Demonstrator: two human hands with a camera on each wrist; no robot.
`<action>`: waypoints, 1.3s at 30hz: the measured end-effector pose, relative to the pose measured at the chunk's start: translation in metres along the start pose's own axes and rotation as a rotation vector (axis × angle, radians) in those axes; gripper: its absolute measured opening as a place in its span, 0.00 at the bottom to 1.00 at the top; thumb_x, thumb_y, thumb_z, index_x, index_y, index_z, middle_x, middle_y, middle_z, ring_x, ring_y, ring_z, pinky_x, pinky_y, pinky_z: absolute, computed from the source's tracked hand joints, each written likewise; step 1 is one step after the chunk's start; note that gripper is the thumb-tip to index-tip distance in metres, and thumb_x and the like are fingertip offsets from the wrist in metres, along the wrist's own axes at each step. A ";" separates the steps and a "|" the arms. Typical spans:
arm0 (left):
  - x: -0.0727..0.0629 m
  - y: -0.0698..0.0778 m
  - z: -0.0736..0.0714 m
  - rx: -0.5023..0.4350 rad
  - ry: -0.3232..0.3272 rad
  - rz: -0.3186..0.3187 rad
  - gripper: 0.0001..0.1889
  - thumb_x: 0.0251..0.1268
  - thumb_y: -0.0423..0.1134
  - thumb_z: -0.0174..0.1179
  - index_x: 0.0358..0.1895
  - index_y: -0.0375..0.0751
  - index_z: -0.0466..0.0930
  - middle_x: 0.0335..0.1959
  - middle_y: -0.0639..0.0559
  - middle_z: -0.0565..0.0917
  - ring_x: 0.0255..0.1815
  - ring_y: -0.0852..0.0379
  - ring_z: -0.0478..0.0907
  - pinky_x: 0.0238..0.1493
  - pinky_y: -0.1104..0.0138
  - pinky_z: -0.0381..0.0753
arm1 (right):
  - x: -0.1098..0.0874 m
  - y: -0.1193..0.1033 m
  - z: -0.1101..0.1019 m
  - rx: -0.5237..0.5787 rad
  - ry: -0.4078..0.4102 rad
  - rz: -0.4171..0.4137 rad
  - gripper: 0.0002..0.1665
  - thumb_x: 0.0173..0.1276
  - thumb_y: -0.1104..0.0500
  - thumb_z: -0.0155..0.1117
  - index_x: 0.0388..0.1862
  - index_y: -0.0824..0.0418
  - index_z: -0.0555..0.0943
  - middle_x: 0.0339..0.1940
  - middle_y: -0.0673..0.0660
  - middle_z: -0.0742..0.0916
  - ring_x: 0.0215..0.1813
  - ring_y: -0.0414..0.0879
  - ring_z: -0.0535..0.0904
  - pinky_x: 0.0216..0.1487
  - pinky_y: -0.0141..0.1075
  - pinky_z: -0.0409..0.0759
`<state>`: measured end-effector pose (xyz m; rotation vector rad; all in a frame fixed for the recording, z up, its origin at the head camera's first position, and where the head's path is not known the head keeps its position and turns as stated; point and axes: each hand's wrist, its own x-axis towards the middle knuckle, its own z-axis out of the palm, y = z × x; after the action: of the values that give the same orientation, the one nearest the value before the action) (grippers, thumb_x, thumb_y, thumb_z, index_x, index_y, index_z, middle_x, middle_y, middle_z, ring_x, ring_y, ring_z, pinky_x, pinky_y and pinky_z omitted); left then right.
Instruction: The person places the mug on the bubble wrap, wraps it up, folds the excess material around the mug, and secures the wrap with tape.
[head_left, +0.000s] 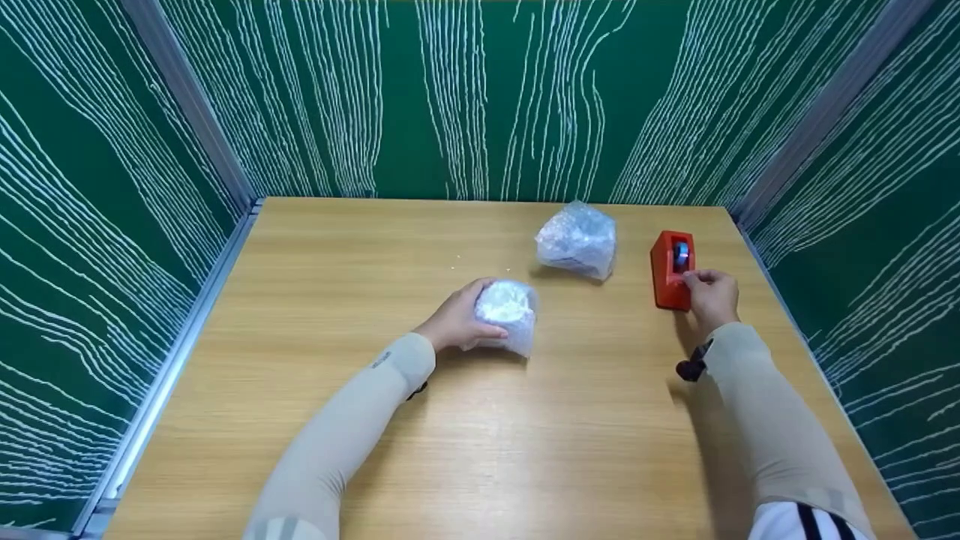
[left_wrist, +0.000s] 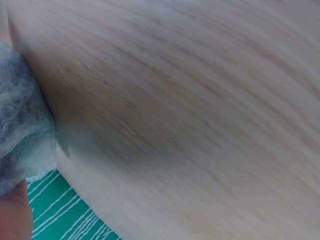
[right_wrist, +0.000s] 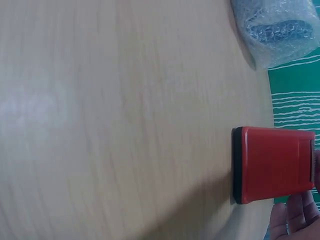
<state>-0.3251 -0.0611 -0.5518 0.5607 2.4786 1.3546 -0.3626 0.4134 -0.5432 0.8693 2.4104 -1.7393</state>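
Note:
My left hand (head_left: 459, 319) grips a bubble-wrapped bundle (head_left: 510, 319) on the table, fingers behind it and thumb across its near side. What the wrap encloses is hidden. In the left wrist view the bundle (left_wrist: 22, 120) shows at the left edge, with part of a finger below it. At the right stands a red tape dispenser (head_left: 664, 274) with a roll of tape (head_left: 680, 255) in it. My right hand (head_left: 712, 296) pinches the tape end at the dispenser's cutting edge; the strip is too small to see clearly. The right wrist view shows the dispenser (right_wrist: 272, 162) beside that hand's fingers (right_wrist: 295, 212).
A second bubble-wrapped bundle (head_left: 577, 241) lies near the back of the wooden table (head_left: 337, 262), left of the dispenser. Small white specks lie behind the held bundle. Green walls (head_left: 405, 97) with white lines stand behind and at both sides.

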 end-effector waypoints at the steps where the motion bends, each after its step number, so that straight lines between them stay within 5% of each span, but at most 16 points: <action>1: 0.000 0.001 0.000 0.001 0.000 0.002 0.57 0.56 0.48 0.85 0.86 0.45 0.59 0.80 0.43 0.73 0.78 0.43 0.72 0.84 0.49 0.68 | 0.001 0.000 -0.001 0.008 0.007 -0.006 0.16 0.88 0.47 0.55 0.64 0.53 0.78 0.61 0.52 0.78 0.64 0.45 0.73 0.75 0.37 0.76; 10: 0.000 0.005 0.001 0.024 0.006 0.012 0.56 0.56 0.46 0.85 0.85 0.44 0.60 0.79 0.42 0.73 0.78 0.42 0.73 0.85 0.50 0.68 | -0.008 -0.014 -0.008 0.159 -0.014 0.067 0.25 0.87 0.49 0.56 0.77 0.53 0.69 0.79 0.56 0.70 0.75 0.49 0.68 0.86 0.44 0.69; 16: -0.002 0.006 0.001 0.018 0.013 0.009 0.56 0.55 0.45 0.85 0.85 0.44 0.61 0.78 0.41 0.75 0.76 0.41 0.74 0.84 0.49 0.69 | -0.023 -0.015 -0.010 0.192 -0.020 0.079 0.20 0.87 0.50 0.58 0.72 0.51 0.74 0.79 0.54 0.70 0.77 0.49 0.65 0.85 0.40 0.69; 26: 0.001 0.001 0.001 0.020 0.029 -0.011 0.58 0.54 0.45 0.86 0.86 0.45 0.60 0.80 0.42 0.73 0.78 0.42 0.73 0.85 0.49 0.67 | -0.042 -0.007 -0.013 0.009 0.007 -0.011 0.23 0.87 0.43 0.56 0.72 0.50 0.76 0.79 0.56 0.73 0.77 0.52 0.64 0.90 0.48 0.60; 32: 0.000 -0.002 0.002 0.036 0.018 0.007 0.57 0.57 0.47 0.85 0.86 0.43 0.59 0.81 0.41 0.72 0.79 0.42 0.72 0.84 0.50 0.68 | -0.048 0.001 -0.013 -0.067 0.053 -0.117 0.22 0.85 0.45 0.59 0.65 0.59 0.80 0.61 0.53 0.81 0.63 0.48 0.72 0.69 0.41 0.75; 39: -0.002 0.000 0.003 0.034 0.018 0.015 0.57 0.56 0.47 0.85 0.86 0.43 0.59 0.81 0.40 0.72 0.79 0.41 0.72 0.85 0.49 0.67 | -0.060 0.005 -0.016 -0.045 0.030 -0.064 0.22 0.87 0.44 0.56 0.66 0.56 0.78 0.77 0.60 0.75 0.75 0.55 0.67 0.83 0.51 0.68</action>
<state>-0.3220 -0.0598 -0.5533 0.5786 2.5215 1.3308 -0.3049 0.4045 -0.5208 0.8287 2.5130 -1.6968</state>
